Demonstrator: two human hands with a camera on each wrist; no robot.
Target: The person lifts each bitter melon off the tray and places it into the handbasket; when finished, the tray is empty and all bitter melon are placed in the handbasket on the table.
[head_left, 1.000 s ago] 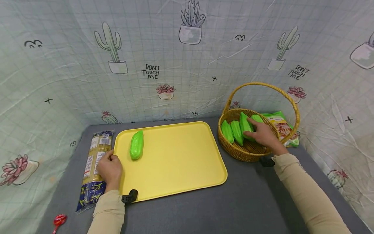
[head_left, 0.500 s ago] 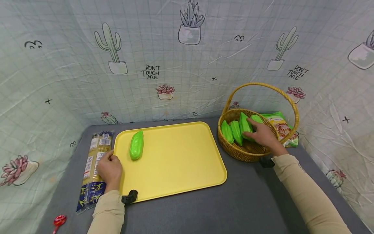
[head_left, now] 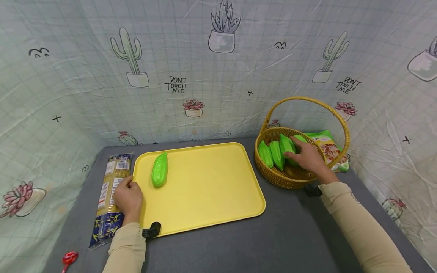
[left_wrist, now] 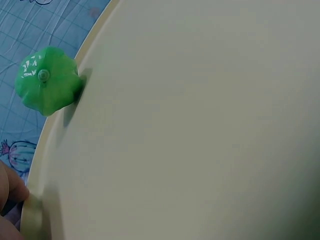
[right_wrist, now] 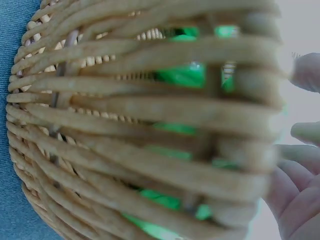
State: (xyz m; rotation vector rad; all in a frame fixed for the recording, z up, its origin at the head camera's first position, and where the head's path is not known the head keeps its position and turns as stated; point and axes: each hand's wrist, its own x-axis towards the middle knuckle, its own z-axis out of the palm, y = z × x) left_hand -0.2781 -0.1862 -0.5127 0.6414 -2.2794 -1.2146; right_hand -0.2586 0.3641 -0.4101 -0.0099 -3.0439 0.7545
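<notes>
My left hand is at the left edge of a yellow tray, its fingertips holding the rim; the left wrist view shows fingertips against that edge. A green ridged toy gourd lies on the tray, seen end-on in the left wrist view. Over a wicker basket my right hand reaches in, thumb and fingers spread beside a tilted green gourd. Two more gourds lie to its left, another behind the hand. In the right wrist view the basket weave hides most of the gourds.
A clear packet of yellow noodles lies left of the tray, partly under the left hand. A red lollipop is near the front left. A green food bag sits behind the basket, whose tall handle arches over it.
The right hand's index finger has lifted slightly away from the tilted gourd, widening the gap to the thumb. The left hand, tray and basket stay in place.
</notes>
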